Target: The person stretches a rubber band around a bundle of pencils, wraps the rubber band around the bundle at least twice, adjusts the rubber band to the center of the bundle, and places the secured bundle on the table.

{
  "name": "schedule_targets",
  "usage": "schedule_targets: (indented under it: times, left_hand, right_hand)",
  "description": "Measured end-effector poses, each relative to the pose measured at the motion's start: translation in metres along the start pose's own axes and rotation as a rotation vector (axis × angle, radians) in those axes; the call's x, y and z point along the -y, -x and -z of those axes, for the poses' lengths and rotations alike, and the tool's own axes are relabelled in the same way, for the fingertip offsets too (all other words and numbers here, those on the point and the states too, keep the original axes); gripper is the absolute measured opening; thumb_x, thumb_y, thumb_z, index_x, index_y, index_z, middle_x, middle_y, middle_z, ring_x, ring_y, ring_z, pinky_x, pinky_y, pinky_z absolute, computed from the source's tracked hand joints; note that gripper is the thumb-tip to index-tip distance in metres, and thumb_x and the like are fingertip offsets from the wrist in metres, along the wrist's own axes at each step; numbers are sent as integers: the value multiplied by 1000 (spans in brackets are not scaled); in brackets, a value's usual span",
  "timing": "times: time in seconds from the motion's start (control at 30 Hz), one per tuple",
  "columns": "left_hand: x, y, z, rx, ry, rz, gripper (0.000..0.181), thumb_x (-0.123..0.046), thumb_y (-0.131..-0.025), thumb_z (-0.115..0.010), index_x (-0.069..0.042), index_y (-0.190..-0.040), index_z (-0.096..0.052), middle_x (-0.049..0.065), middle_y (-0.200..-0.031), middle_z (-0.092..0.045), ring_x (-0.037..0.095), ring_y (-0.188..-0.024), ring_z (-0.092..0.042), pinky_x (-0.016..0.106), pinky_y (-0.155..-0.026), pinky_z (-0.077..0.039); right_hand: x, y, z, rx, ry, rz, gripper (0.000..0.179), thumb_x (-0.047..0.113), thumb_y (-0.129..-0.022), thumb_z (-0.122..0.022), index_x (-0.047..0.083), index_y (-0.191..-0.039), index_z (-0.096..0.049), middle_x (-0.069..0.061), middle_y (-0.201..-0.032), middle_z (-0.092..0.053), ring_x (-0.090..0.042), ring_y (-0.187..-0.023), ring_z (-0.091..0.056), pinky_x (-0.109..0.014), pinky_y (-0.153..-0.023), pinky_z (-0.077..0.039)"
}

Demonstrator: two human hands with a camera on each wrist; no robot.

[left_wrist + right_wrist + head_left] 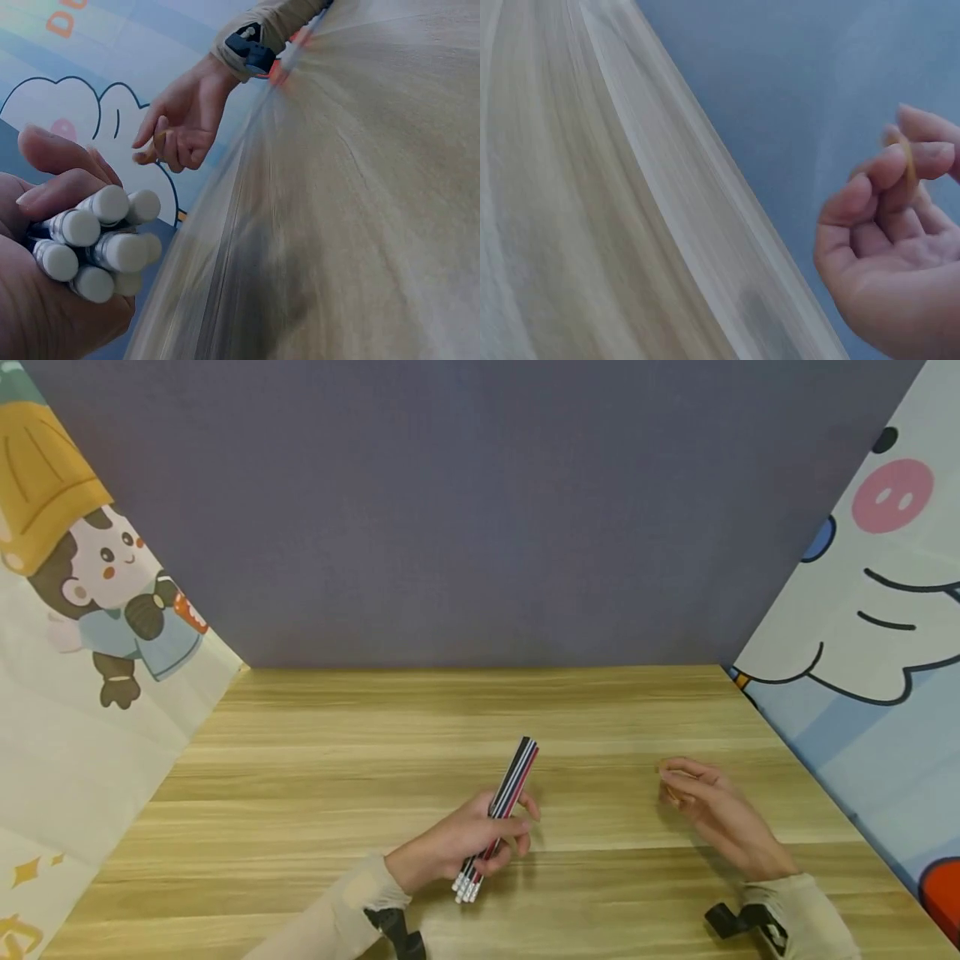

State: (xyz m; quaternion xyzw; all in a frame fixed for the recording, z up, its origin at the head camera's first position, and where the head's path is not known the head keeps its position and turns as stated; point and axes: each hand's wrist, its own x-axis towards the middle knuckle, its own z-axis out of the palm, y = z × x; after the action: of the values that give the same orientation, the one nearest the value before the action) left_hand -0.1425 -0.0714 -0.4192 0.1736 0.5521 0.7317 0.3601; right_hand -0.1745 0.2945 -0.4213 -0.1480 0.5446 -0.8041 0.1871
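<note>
My left hand [480, 839] grips a bundle of pencils [514, 777], dark, white and pink along their sides, tilted above the table. Their white eraser ends [124, 253] face the left wrist camera, while the far ends point away from me. To the right, apart from the bundle, my right hand [720, 818] has its fingers curled in toward the thumb. A thin yellowish rubber band [910, 161] is looped at its fingertips and pinched there. In the left wrist view that band [146, 156] shows blurred by the right hand [187, 120].
Both hands are over a wood-grain table [337, 735]. A grey-blue panel [480, 510] rises along its back edge. Cartoon-printed sheets stand at the left [90, 735] and right [847, 718]. Black wrist cameras sit on both sleeves.
</note>
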Motion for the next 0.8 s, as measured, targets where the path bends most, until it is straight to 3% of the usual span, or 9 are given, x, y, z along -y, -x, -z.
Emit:
schedule_targets:
  times: [0.13,0.27,0.4,0.47,0.53,0.6,0.67,0.8]
  left_hand:
    - [2,0,-1,23,0,3,17,-3,-100,-49,-4,-117,-47,1,-69,-56,3,-37,-39,17,-31,-27]
    - [3,1,-4,42,-4,4,18,-3,-100,-48,-3,-118,-46,1,-68,-55,3,-36,-40,17,-31,-26]
    - [3,2,-7,63,-1,7,18,-3,-100,-49,-3,-118,-46,0,-69,-55,2,-37,-40,17,-31,-26]
    - [4,2,-8,76,-2,3,18,-3,-100,-48,-2,-118,-45,0,-69,-55,2,-37,-40,17,-31,-25]
    - [4,2,-8,92,-6,-4,19,-1,-100,-47,0,-119,-45,1,-69,-55,2,-37,-40,17,-31,-25]
    - [4,2,-9,104,-17,-5,20,-1,-99,-47,1,-119,-45,1,-69,-55,2,-37,-40,17,-31,-25]
    - [3,3,-9,110,-30,2,19,-2,-99,-48,0,-118,-46,0,-69,-55,3,-37,-40,18,-32,-25]
    - [2,3,-11,131,-67,16,17,-4,-100,-50,-1,-117,-47,0,-68,-55,4,-37,-40,20,-31,-24]
  right_hand:
    - [-1,-1,-7,76,-8,-69,35,4,-108,-35,5,-131,-61,2,-86,-63,-11,-80,-59,-28,-75,-48]
    - [-6,-3,-12,209,-68,-73,46,1,-108,-22,4,-151,-41,-5,-92,-67,-14,-86,-63,-29,-80,-51]
    - [-11,-4,-20,253,-5,-50,49,2,-109,-20,7,-158,-24,-5,-81,-67,-14,-66,-57,-33,-56,-37]
    - [-15,-4,-25,229,86,-21,50,1,-109,-26,8,-158,-25,-1,-71,-65,-15,-51,-44,-37,-47,-24]
    - [-17,-5,-32,213,182,4,52,-2,-106,-35,7,-157,-25,1,-65,-63,-21,-43,-32,-41,-41,-19]
    - [-18,-5,-38,227,261,18,58,-6,-103,-42,5,-157,-25,-1,-65,-66,-24,-40,-30,-41,-34,-22]
    - [-19,-6,-45,241,332,9,63,-8,-99,-48,5,-156,-26,-5,-69,-69,-22,-39,-37,-38,-31,-32]
    - [-21,-9,-60,217,497,-4,66,-6,-95,-60,1,-153,-32,-15,-78,-72,-16,-48,-56,-37,-40,-50]
